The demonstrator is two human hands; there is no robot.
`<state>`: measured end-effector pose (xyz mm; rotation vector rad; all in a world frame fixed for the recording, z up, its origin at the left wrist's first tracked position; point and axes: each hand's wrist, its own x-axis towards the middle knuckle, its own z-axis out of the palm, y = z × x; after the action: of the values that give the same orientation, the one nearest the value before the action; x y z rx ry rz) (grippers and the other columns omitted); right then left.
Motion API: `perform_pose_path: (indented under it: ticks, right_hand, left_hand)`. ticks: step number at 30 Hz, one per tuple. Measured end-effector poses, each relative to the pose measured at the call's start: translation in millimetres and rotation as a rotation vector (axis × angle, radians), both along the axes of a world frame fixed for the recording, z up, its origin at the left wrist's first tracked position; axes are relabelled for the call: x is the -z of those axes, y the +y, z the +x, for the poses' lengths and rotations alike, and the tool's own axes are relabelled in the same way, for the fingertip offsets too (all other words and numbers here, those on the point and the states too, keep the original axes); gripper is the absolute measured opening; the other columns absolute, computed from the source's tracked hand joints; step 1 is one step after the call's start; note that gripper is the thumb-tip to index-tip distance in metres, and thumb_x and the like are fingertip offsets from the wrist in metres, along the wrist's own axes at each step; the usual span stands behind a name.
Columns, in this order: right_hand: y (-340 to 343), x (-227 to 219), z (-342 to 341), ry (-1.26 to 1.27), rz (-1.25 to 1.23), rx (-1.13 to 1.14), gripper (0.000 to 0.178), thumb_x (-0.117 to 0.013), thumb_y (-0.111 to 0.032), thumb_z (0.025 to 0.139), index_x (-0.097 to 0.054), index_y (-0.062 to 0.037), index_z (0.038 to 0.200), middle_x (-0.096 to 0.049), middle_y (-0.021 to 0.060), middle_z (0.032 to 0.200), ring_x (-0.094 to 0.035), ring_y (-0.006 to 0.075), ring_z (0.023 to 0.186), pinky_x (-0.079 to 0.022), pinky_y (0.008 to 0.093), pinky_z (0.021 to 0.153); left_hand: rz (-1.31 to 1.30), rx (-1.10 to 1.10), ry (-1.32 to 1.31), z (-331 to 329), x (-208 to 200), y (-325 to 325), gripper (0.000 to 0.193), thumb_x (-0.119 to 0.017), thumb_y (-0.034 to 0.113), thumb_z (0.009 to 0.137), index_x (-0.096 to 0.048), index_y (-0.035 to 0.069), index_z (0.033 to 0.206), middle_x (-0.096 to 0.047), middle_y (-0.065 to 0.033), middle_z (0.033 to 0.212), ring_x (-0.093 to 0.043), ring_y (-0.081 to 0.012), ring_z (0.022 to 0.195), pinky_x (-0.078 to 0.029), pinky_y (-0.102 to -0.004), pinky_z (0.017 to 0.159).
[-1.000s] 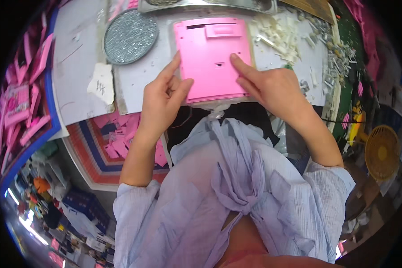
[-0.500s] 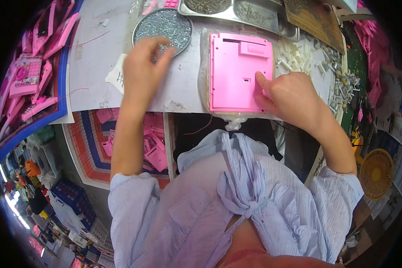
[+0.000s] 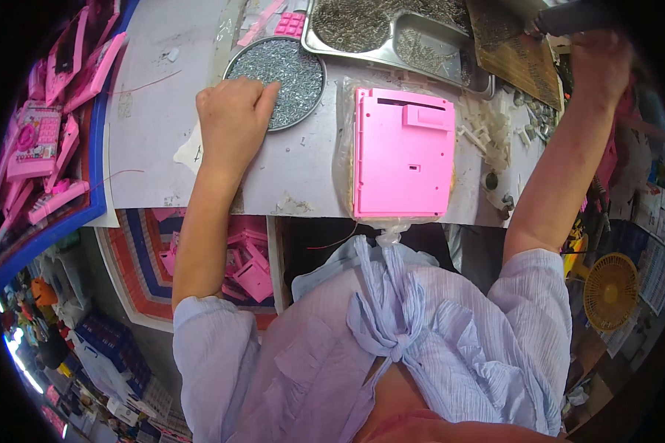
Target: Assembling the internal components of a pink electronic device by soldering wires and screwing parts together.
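The right hand [image 3: 602, 65] has left the pink panel [image 3: 399, 173], now untouched on its plastic-wrapped pad [image 3: 344, 162], for a dark tool [image 3: 573, 18]; its grip is unclear; the left hand's [image 3: 233, 117] fingers curl together at the dish [image 3: 324, 83], tips hidden, pinch unclear; panel handling seems paused.

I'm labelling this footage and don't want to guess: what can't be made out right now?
All in the head view:
- Fingertips of the left hand, and anything in them: hidden behind the hand itself.
- Whether the right hand grips the dark tool: blurred, at the dim rim.
- Underside of the pink plastic casing: hidden by its upper face.
- Exact shape of the silvery pieces: too small.
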<state>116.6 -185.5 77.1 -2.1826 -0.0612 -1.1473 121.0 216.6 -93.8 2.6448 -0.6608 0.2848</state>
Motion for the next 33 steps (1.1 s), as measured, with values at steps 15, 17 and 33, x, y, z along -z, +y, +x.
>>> perform_pose_path:
  ticks: [15, 17, 33]
  right_hand:
    - [119.8, 43.7, -44.5, -0.340, -0.089, -0.300, 0.028, -0.070, -0.004, 0.084, -0.069, -0.0014, 0.112, -0.068, 0.0075, 0.113, -0.058, 0.0218, 0.118, -0.049, 0.0365, 0.094]
    - [156.4, 70.3, -28.8, -0.203, -0.423, -0.381, 0.022, -0.070, -0.008, 0.083, -0.071, -0.0016, 0.104, -0.069, 0.0102, 0.102, -0.061, 0.0219, 0.107, -0.050, 0.0387, 0.087]
    - [215.8, 138.8, 67.4, 0.385, -0.784, -0.561, 0.016, -0.063, -0.017, 0.080, -0.074, -0.0094, 0.071, -0.074, 0.0123, 0.081, -0.070, 0.0299, 0.084, -0.050, 0.0467, 0.076]
  left_hand:
    - [-0.359, -0.117, 0.077, -26.6, -25.5, -4.4, 0.026, -0.070, 0.019, 0.092, -0.061, 0.005, 0.072, -0.061, -0.0060, 0.069, -0.058, -0.0268, 0.066, -0.041, -0.0372, 0.069]
    - [-0.342, -0.131, 0.155, -34.4, -30.9, -3.0, 0.027, -0.067, 0.018, 0.095, -0.060, 0.003, 0.073, -0.059, -0.0089, 0.068, -0.057, -0.0287, 0.063, -0.041, -0.0376, 0.064]
    - [-0.573, 0.105, 0.268, -58.7, -24.3, -79.3, 0.016, -0.070, 0.011, 0.091, -0.061, -0.002, 0.085, -0.059, -0.0117, 0.074, -0.056, -0.0239, 0.064, -0.043, -0.0357, 0.061]
